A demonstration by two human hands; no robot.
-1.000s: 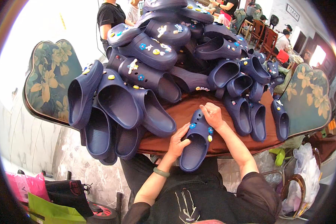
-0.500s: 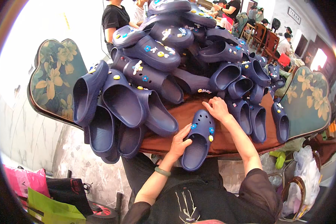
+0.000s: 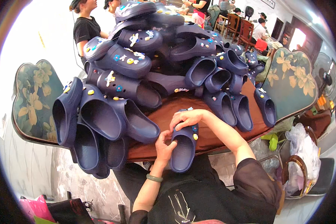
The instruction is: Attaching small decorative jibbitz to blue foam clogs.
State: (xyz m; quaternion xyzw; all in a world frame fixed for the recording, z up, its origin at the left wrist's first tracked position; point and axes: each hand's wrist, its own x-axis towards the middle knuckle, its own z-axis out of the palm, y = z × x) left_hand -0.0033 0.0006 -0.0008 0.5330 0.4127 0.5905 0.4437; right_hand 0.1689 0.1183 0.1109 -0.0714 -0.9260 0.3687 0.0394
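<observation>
A navy-blue clog [image 3: 183,155] lies at the table's near edge, its heel opening toward me. My left hand [image 3: 164,146] is closed on its left side, thumb over the rim. Across the toe, my right hand [image 3: 187,119] bends its fingers down onto the upper, close to the left fingertips. Whatever those right fingers pinch is hidden. On the clog's right side show a blue flower charm [image 3: 195,129] and a yellow charm [image 3: 195,137]. A small pale piece peeks out beyond my right hand; its kind is unclear.
Decorated navy clogs [image 3: 127,61] form a high pile on the brown cloth [image 3: 168,115]. More clogs [image 3: 104,115] overhang the left edge. A floral chair back [image 3: 35,97] stands at each side. Plastic bags [image 3: 304,149] sit at right; people [image 3: 86,30] are beyond.
My right hand has moved from the cloth beyond the clog onto its upper, covering the left flower charm. My left hand still grips the side. The whole view has shifted.
</observation>
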